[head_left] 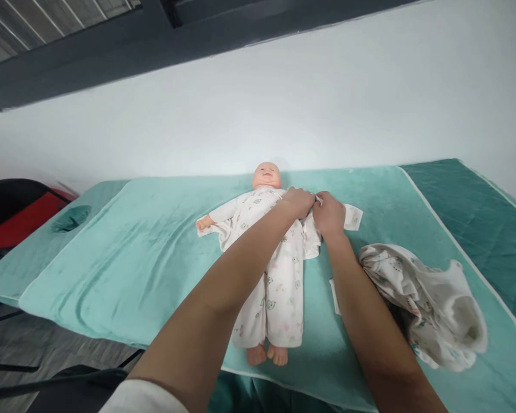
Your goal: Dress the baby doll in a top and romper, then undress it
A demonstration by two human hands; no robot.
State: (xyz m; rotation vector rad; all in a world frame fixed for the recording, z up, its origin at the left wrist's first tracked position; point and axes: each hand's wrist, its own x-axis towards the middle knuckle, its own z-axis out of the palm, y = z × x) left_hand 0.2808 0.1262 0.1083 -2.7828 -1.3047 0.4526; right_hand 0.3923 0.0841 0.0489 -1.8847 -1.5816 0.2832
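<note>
A baby doll (267, 174) lies on its back on a green covered table, its head toward the wall. It wears printed white trousers (284, 292) and a printed white top (254, 211). My left hand (300, 202) is closed on the top near the doll's shoulder, on the right of the picture. Close beside it, my right hand (329, 215) pinches the top's cloth, with the sleeve (352, 217) sticking out past my fingers. The doll's arm on that side is hidden by my hands and the cloth. Its other hand (205, 222) shows at the left.
A crumpled printed white garment (434, 304) lies right of my right forearm. Under that forearm a small white strip (335, 296) pokes out. The green table cover (112, 246) has folds at left. A red and black chair (17, 212) stands at the far left.
</note>
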